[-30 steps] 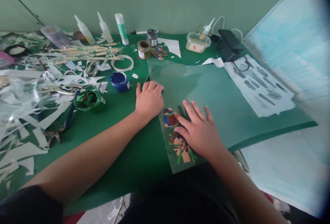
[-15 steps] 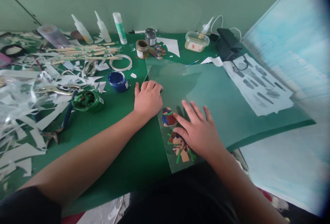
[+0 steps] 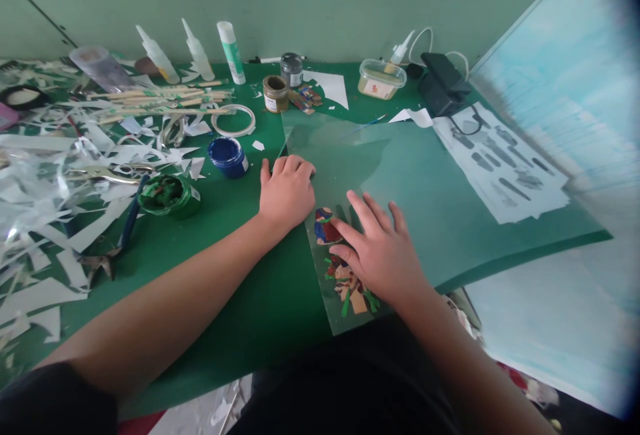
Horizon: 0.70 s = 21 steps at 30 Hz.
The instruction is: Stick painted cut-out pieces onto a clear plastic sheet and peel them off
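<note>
My right hand [image 3: 383,251] is spread over a clear sheet [image 3: 425,181], its index fingertip touching a small painted cutout [image 3: 326,228] in blue and brown. Just below its thumb lies a cluster of painted pieces [image 3: 350,288] in tan, green and dark red, partly hidden by the hand. On the sheet's left edge rests my left hand [image 3: 287,193], its fingers curled down. A dark sliver shows between its thumb and index finger, and whatever is under the palm is hidden. A blue paint jar [image 3: 228,158] stands open to the left of that hand.
White paper scraps [image 3: 45,295] cover the table's left side, with pliers [image 3: 127,228] and an open green paint jar [image 3: 170,196] by them. Glue bottles [image 3: 157,55], a glue stick [image 3: 231,53] and a plastic tub [image 3: 381,79] stand at the back. A patterned sheet [image 3: 505,161] lies right.
My right hand has shifted slightly left and up, its index finger still at the blue and brown cutout. My left hand has stayed in place.
</note>
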Motion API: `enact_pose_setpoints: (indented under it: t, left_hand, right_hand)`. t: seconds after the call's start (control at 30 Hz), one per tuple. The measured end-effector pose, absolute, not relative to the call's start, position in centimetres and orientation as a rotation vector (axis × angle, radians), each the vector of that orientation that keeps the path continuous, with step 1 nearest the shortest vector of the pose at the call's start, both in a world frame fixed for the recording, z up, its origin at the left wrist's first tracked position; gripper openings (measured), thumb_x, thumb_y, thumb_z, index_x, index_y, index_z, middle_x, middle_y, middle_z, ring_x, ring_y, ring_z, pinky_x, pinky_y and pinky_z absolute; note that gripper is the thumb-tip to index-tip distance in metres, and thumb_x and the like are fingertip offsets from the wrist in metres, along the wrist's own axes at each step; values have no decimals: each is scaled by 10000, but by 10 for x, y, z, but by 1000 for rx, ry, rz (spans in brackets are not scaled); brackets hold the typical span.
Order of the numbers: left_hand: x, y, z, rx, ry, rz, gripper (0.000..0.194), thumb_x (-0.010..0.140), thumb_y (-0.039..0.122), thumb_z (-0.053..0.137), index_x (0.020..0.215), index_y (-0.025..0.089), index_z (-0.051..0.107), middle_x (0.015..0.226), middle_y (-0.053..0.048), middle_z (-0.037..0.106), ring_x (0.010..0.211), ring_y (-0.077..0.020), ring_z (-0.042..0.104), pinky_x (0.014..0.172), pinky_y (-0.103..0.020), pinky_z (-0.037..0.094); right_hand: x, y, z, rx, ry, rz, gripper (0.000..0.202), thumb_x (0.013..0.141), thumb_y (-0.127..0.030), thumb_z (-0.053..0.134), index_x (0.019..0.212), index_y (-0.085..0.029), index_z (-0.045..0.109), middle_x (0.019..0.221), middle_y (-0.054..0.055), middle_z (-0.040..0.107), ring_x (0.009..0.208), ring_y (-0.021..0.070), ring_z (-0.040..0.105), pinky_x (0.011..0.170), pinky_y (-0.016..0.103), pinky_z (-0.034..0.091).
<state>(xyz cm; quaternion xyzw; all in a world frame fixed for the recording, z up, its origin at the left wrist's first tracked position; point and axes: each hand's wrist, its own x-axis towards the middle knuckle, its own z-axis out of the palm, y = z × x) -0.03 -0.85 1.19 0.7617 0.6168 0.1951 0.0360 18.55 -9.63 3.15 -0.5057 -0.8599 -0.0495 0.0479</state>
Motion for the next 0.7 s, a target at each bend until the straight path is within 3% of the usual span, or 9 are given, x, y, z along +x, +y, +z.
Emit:
enact_pose_setpoints:
  t: [0.43,0.57,0.7]
  left_hand:
    - [0,-9,12,2351,1899,601,274,922,164,452,1083,221,666,1182,-77,648,1193,-306,531,1150,-618,294]
    - [0,-9,13,2349,1903,603,269,922,171,453,1078,224,666,1186,-79,648,1200,-307,526,1153,-615,287]
    - [0,-9,13,2341,1904,591,276,923,170,447,1085,235,660,1193,-77,645,1209,-300,520,1161,-600,279]
  right_hand:
    - [176,-89,30,-1433,-2680,-231,385,1008,-477,433,1063,-211,706,1447,126,559,1381,348,442,1097,663,309]
    - [177,-87,36,-1281,-2743,-320,432,1002,-512,427,1043,-196,719,1506,106,506,1365,342,450,1111,657,282]
    - [179,-90,39,-1319,-2688,-291,421,1004,-505,425,1157,-223,697,1547,100,456,1383,322,441,1119,605,298]
